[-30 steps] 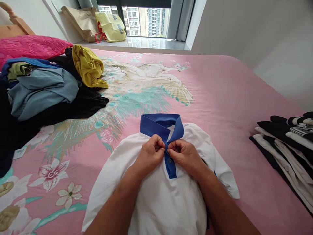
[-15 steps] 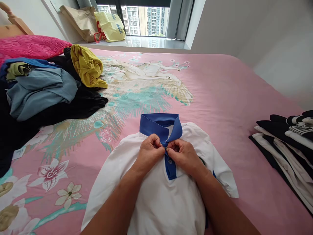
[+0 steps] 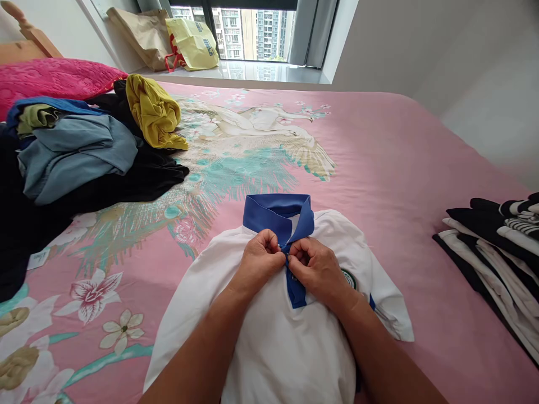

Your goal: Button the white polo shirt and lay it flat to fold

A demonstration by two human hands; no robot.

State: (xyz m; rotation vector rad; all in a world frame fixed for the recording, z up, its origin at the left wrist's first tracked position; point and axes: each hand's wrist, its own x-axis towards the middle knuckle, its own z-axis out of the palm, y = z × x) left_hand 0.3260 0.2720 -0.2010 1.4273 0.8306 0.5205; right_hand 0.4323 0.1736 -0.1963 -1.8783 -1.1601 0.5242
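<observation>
A white polo shirt (image 3: pixel 290 348) with a blue collar (image 3: pixel 267 216) lies front up on the bed, collar pointing away from me. My left hand (image 3: pixel 261 259) pinches the blue button placket just below the collar. Right beside it, my right hand (image 3: pixel 316 266) grips the placket's other side between thumb and fingers. The fingertips nearly meet, and whatever button lies between them is hidden. Below them the lower part of the blue placket (image 3: pixel 296 294) shows. A round green-edged badge (image 3: pixel 349 279) peeks out past my right wrist.
A loose heap with a grey-blue garment (image 3: pixel 80 154), a yellow garment (image 3: pixel 155 109) and black clothes lies at left. At right is a folded stack of black and white clothes (image 3: pixel 492 264). Paper bags (image 3: pixel 191 45) stand on the windowsill. A flowered pink sheet (image 3: pixel 379 151) covers the bed.
The view has shifted slightly. My right hand has turned a little, so the lower placket button is now mostly covered and more of the badge shows. Both hands keep their pinch on the placket.
</observation>
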